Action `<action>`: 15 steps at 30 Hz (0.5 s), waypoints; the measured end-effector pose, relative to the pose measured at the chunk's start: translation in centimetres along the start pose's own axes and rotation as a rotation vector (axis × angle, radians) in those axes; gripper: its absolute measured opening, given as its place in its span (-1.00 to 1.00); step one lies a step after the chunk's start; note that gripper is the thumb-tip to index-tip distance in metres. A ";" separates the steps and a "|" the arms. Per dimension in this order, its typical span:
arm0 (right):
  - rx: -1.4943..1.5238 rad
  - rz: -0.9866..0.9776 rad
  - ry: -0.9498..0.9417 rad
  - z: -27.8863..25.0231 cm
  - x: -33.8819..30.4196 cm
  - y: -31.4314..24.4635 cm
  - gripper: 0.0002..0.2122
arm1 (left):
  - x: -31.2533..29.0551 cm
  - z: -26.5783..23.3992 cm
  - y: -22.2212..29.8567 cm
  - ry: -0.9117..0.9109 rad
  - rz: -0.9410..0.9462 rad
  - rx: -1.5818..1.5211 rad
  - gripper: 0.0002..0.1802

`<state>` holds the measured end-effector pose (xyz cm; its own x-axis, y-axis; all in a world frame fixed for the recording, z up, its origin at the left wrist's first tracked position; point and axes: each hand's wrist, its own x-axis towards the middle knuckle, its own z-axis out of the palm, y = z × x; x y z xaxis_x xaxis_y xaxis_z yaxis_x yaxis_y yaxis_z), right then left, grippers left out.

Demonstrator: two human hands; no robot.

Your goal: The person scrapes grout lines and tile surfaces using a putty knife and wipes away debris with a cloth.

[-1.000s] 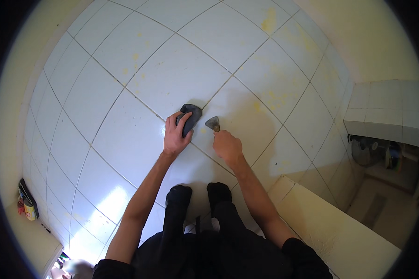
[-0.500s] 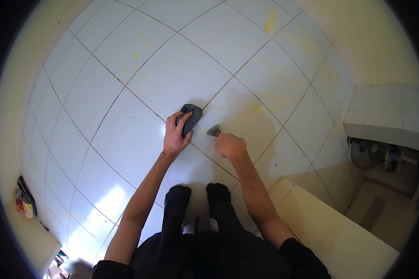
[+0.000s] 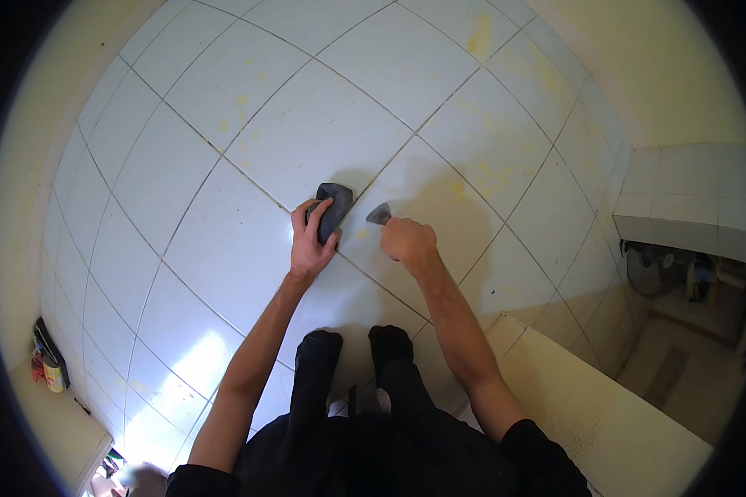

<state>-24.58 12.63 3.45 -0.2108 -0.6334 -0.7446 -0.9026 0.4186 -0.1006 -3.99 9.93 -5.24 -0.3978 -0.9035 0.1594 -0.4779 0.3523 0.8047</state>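
Note:
My left hand (image 3: 310,245) grips a dark grey pad (image 3: 333,212), its fingers over the near left side; whether it is a folded cloth or a sponge, I cannot tell. The pad is at a grout line of the pale tile floor (image 3: 307,137). To its right, my right hand (image 3: 409,242) is closed round the handle of a putty knife (image 3: 379,214). The knife's flared grey blade points away and to the left, close to the floor. Between my hands, a small yellow spot (image 3: 362,234) shows on the tile. The knife's handle is hidden in my fist.
Yellow stains (image 3: 482,178) mark the tiles to the right and far right. My socked feet (image 3: 391,341) are just behind my hands. A cream ledge (image 3: 605,406) borders the floor at the near right. A yellow-labelled container (image 3: 54,374) stands at the left edge.
My right hand and the putty knife have moved a little farther away from me, uncovering more of the yellow spot. The pad in my left hand has shifted slightly left.

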 end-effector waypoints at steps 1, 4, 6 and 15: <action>0.000 0.000 0.003 0.1 0.3 -0.1 -0.77 | 0.1 0.1 0.1 0.014 -0.004 -0.010 -0.19; 0.111 0.022 0.104 0.1 0.4 -0.5 -0.77 | 0.1 -0.2 -0.1 0.009 0.005 0.014 -0.19; -0.014 -0.029 -0.026 -0.2 -0.7 -0.2 -0.78 | 0.0 -0.2 -0.1 0.025 -0.002 0.019 -0.20; 0.081 -0.069 0.120 1.6 -0.5 -1.2 -0.69 | 0.4 -0.3 0.3 0.041 0.002 0.048 -0.23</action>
<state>-22.83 13.50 2.85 -0.1972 -0.7332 -0.6508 -0.8842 0.4198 -0.2050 -4.06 9.61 -4.75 -0.3668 -0.9117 0.1852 -0.5148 0.3647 0.7759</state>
